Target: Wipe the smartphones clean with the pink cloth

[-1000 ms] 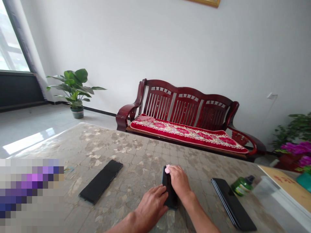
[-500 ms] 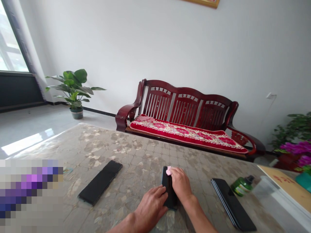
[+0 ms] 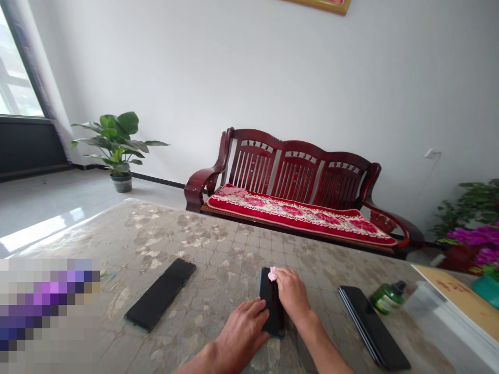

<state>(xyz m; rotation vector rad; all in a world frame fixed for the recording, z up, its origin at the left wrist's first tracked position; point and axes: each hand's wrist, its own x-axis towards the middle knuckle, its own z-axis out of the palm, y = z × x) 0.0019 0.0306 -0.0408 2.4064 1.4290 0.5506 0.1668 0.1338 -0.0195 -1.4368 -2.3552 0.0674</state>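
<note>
The black phone (image 3: 268, 297) lies flat, screen dark, in the near middle of the patterned table (image 3: 218, 244), its length running away from the person. The left hand (image 3: 242, 332) rests against its near left edge, fingers loosely spread and laid flat, not curled around anything. The right hand (image 3: 291, 296) lies over its right side, fingertips pinched on a small pink cloth (image 3: 272, 273) that is pressed to the phone's far end.

A second dark phone (image 3: 160, 293) lies well to the left, and a dark stack of phones (image 3: 372, 327) to the right. Just past that stack, a green bottle (image 3: 385, 298) lies on its side, its label too small to read. At the table's right edge, a tan board (image 3: 458, 297) carries red marks that I cannot make out.
</note>
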